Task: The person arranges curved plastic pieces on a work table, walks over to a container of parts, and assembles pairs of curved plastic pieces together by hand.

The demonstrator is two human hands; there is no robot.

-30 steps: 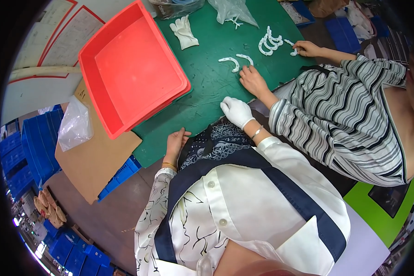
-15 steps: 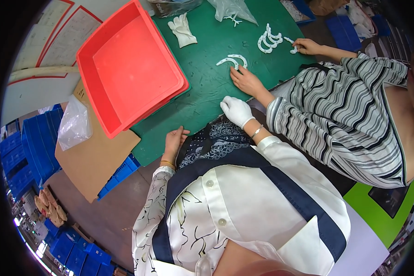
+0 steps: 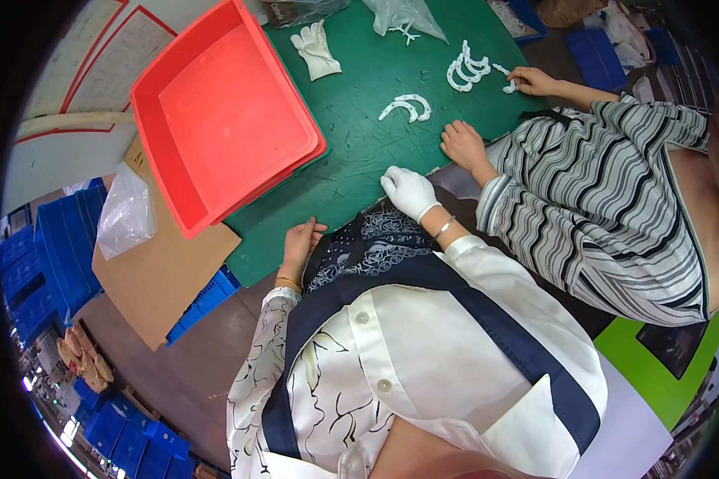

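- Counter [image 3: 359,164]: green, scuffed top. The curved work sits toward its far right part, seen from the wearer's seat.
- Co-worker [image 3: 591,223]: striped top, at the wearer's right, both arms reaching over the counter.
- Red bin [image 3: 156,120]: large, tilted in view, on the counter's left part; cardboard sheet [image 3: 164,275] below and left of it, clear plastic bag [image 3: 128,215] on the cardboard.
- Right hand [image 3: 410,194] (wearer): white-gloved, curled narrow at the counter's near edge. Palm side hidden; cannot tell whether it holds anything.
- Left hand [image 3: 300,242] (wearer): bare, fingers together and half bent, at the same edge beside the dark patterned apron [image 3: 375,243]. Nothing seen in it; its underside does not show.
- Co-worker's left hand [image 3: 463,146]: changed. Half a second ago its fingers were at the curved pair; now it lies back near the edge, apart from them.
- Cream glove [image 3: 317,52]: flat, unworn, right of the bin.
- Curved cluster [image 3: 468,73]: several white arcs, nested close.
- Curved pair [image 3: 406,104]: two white arcs side by side, beyond the gloved hand. Consequence: no hand touches them, so they lie free.
- Small white piece [image 3: 509,89]: at the fingertips of the co-worker's right hand [image 3: 533,81].
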